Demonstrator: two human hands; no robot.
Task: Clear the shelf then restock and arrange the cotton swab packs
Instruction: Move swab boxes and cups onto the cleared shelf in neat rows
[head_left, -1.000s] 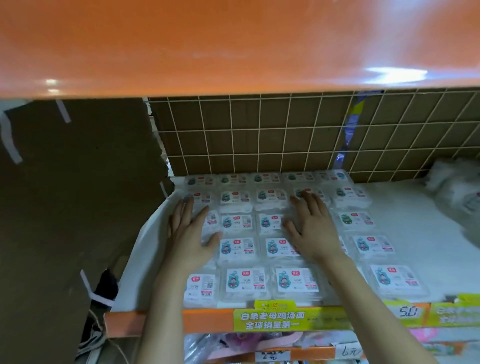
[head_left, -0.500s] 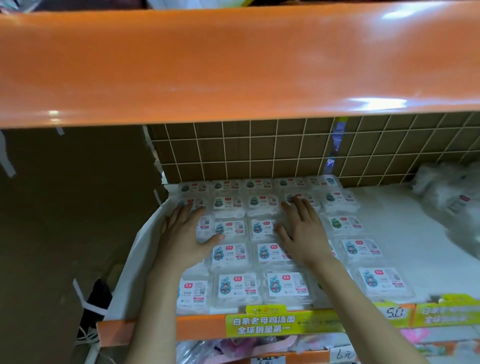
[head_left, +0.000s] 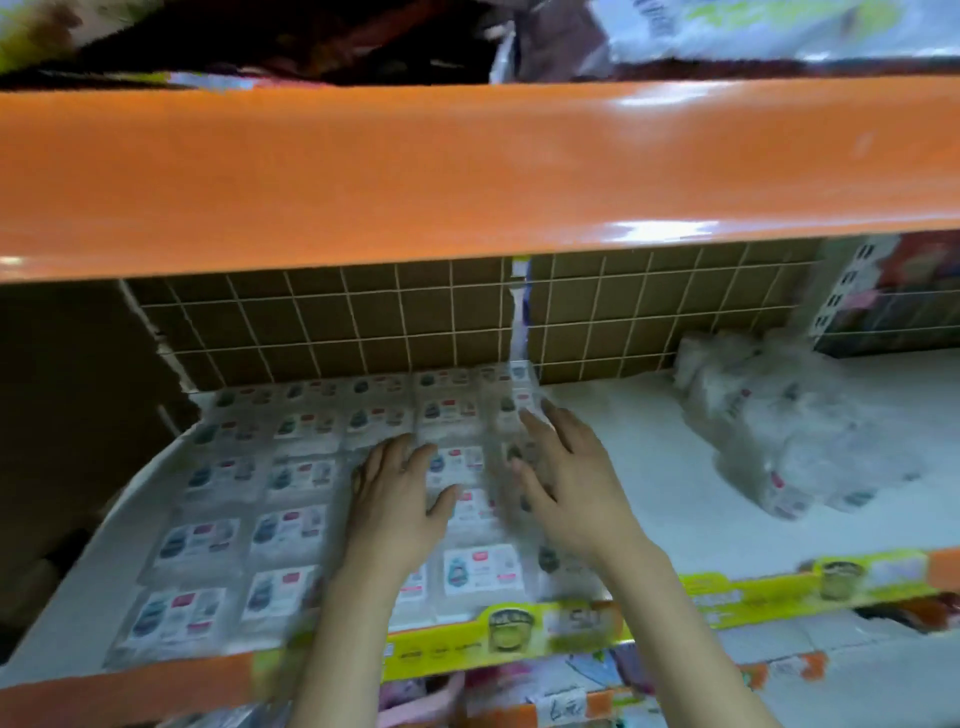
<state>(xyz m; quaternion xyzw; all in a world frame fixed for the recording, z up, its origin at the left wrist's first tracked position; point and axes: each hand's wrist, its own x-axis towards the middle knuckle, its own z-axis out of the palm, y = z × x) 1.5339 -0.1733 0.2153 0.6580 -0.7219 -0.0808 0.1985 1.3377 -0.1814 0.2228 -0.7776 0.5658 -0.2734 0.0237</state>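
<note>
Orange steel fills the top of my view: the upper shelf (head_left: 467, 171) hangs over me, with blurred goods stacked on it. Under it a brown grid panel (head_left: 363, 322) backs the white shelf (head_left: 649, 493) I am working at. Its front edge carries a yellow-green price strip (head_left: 701, 597).

Swab packs (head_left: 280, 525) cover the left part of this shelf, lying flat in rows from the panel to the front edge, labels up, each just beside the next. To the right, well apart from them, a loose heap of clear bags (head_left: 779, 415) sits against the back.

Both my hands are down on the packs near the right end of the rows. My left hand (head_left: 400, 499) lies flat, fingers (head_left: 395, 457) straight and spread, thumb out to the right, pressing the packs and gripping none. My right hand (head_left: 566, 483) rests just beside it over the rightmost column, fingers (head_left: 545, 421) straight and reaching toward the panel, also holding nothing. Motion blurs the whole view, so I cannot read the labels.
</note>
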